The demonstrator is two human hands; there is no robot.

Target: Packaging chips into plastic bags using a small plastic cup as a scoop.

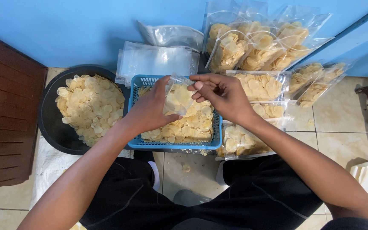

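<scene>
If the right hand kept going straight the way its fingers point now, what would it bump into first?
The right hand points leftward at the small clear bag of chips, whose top edge its fingertips already seem to pinch. Beyond that it would likely meet the left hand holding the bag, though depth is unclear.

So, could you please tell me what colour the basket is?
Blue basket, clearest in the head view.

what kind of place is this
Probably a small home snack-packing spot on a tiled floor: a blue basket and black tub of chips, filled clear bags against the wall, both hands holding a small bag.
</scene>
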